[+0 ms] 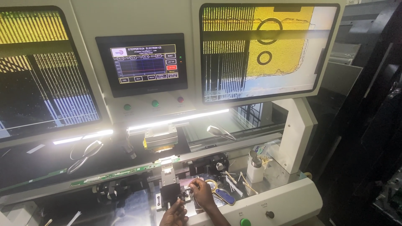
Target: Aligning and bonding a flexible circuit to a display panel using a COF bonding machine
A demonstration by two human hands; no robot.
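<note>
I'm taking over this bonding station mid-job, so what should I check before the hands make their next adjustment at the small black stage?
1. Left hand at the front edge of the black stage: ok.
2. Right hand fingertips at the stage's right side knob: ok; whether they pinch it, cannot tell.
3. Green circuit strip lying along the rail under the press head: ok.
4. Two magnified camera screens lit: ok; alignment, cannot tell.
5. Loose swabs and white bottle apart from the hands: ok.

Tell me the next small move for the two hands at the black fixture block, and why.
Probably a slight turn of the small knob, watching the magnified views. The right hand pinches at the side of the black fixture block, the left hand steadies below it, and the right monitor shows fine lines beside a yellow pad.
</note>
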